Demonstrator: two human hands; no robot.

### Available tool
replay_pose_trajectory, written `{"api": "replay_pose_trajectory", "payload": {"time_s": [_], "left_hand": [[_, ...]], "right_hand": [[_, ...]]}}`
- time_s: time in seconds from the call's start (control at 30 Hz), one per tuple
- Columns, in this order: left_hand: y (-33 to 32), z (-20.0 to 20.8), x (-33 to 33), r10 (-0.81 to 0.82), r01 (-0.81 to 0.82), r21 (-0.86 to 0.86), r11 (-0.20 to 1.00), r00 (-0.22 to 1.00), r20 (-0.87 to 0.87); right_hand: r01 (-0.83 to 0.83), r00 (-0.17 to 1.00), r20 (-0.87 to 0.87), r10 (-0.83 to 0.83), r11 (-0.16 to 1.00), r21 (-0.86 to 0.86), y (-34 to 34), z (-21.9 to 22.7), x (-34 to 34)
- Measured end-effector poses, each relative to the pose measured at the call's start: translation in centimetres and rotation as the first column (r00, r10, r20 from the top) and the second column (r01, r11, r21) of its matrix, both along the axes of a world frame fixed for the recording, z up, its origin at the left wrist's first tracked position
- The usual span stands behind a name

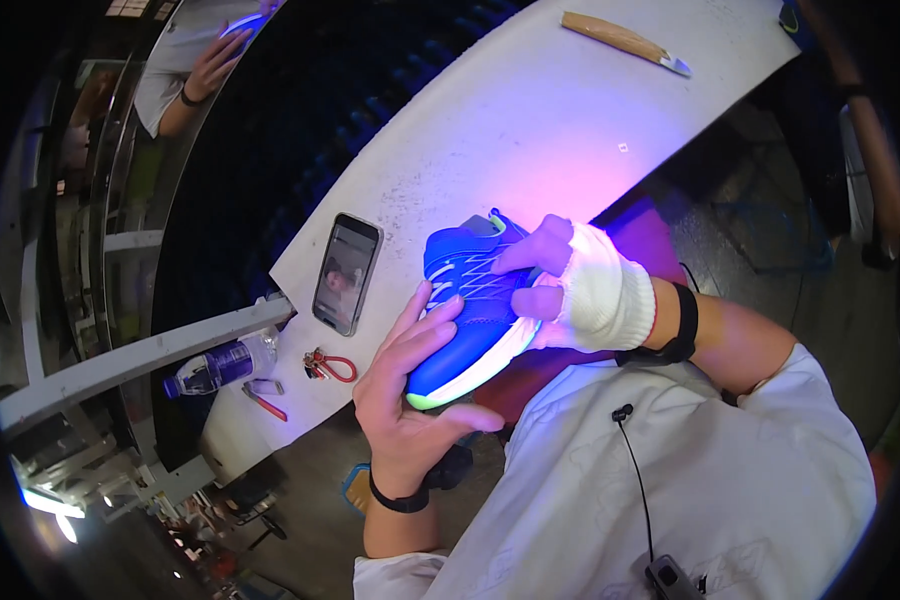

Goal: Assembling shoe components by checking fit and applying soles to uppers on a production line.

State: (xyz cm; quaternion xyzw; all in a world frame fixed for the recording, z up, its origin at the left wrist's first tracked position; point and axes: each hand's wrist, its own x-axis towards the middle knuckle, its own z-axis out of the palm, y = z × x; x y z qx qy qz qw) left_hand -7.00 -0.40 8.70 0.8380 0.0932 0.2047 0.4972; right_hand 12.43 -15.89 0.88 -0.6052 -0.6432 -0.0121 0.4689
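Observation:
A blue sneaker (467, 345) with a white sole, green edging and thin pale laces is held above the near edge of a white worktable (450, 140). My left hand (410, 375) curves around its toe end, fingertips on the upper's left side and thumb stretched out beneath the toe. On the shoe's right side lies my right hand (555, 270), in a white fingerless glove (610, 295). Its fingers bend over the laces and the sole edge, gripping the shoe. Violet light tints the right hand and the tabletop beyond it.
Left of the shoe lie a phone (348, 275), a key bunch with a red loop (330, 367), a red-handled tool (268, 402) and a plastic bottle (228, 365). A wooden-handled knife (625, 42) rests at the far end. Another person's hand (212, 66) shows at upper left.

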Motion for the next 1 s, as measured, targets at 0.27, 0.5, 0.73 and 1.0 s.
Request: {"api": "replay_pose_trajectory", "payload": {"time_s": [0.27, 0.5, 0.73, 1.0], "left_hand": [[-0.3, -2.4, -0.8, 0.059, -0.067, 0.082, 0.994, 0.994, 0.089], [0.4, -4.3, -3.5, 0.086, -0.080, -0.049, 0.996, 0.989, 0.121], [1.0, -1.4, -3.2, 0.125, -0.330, -0.369, 0.869, 0.868, -0.481], [0.2, -2.6, -1.6, 0.263, -0.314, 0.026, 0.949, 0.744, -0.615]], "right_hand": [[-0.049, 0.998, -0.046, 0.048, 0.999, -0.013, 0.2, 0.8, 0.6], [-0.052, 0.993, -0.106, 0.052, 0.999, -0.005, 1.2, -2.7, 0.4], [-0.086, 0.996, -0.035, 0.088, 0.995, 0.052, 2.6, -4.0, -1.4], [-0.030, 0.998, 0.048, 0.026, 0.997, 0.075, 3.0, -4.6, -2.6]]}}
